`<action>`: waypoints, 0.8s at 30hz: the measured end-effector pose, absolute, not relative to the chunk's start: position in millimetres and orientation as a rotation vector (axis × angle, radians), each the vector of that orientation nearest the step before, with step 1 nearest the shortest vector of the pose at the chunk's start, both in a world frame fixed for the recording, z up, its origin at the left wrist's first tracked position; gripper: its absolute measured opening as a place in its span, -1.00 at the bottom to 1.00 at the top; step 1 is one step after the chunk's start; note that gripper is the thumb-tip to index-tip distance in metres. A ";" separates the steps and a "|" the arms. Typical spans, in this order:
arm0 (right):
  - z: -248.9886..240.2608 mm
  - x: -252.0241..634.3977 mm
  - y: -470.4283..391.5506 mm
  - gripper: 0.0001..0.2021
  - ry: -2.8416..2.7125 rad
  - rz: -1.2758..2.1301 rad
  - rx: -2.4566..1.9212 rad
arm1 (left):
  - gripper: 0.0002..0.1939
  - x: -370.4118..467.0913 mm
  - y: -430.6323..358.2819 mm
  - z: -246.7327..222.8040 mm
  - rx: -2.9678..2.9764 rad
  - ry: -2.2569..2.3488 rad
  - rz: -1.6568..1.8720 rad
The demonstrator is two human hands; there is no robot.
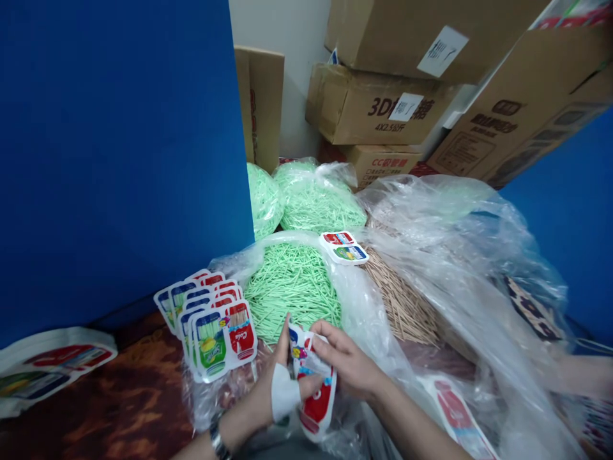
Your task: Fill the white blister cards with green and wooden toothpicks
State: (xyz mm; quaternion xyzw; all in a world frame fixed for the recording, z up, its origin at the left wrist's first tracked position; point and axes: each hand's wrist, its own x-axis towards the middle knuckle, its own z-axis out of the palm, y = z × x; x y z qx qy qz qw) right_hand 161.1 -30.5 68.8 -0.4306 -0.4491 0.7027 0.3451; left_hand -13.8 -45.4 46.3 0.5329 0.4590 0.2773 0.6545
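Note:
Between my two hands is a printed packet [318, 399] with a red cola picture, tilted upright. My left hand [282, 383], with a white wrap on it and a watch at the wrist, grips the packet from the left, thumb across its front. My right hand [347, 361] pinches the packet's upper right side. Just beyond the hands lies an open plastic bag of thin green sticks [292, 287]. A fanned stack of filled packets [211, 345] sits left of it. Another packet [343, 248] rests on the bag's far edge.
Brown sticks [402, 300] lie in a plastic bag [450, 255] at the right. Closed green bags [318, 198] and cardboard boxes [387, 108] stand behind. A blue panel [119, 147] rises at left. Packets [57, 364] lie far left; another person's arm [579, 377] shows at right.

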 end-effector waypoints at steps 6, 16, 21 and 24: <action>82.1 168.3 -19.1 -0.73 -1.446 1.462 -1.237 | -0.63 -8.7 -25.7 61.7 0.963 0.935 0.551; 113.2 194.7 -28.1 -0.76 -2.060 0.933 -1.270 | -0.75 13.0 -11.2 38.5 1.253 1.023 0.560; 92.2 286.3 -18.7 -0.69 -1.730 0.593 -1.789 | -0.73 17.5 -11.6 35.4 1.161 1.193 0.670; 62.9 337.3 -9.9 -0.71 -1.841 0.280 -2.421 | -0.77 21.2 -13.6 33.6 1.189 1.171 0.661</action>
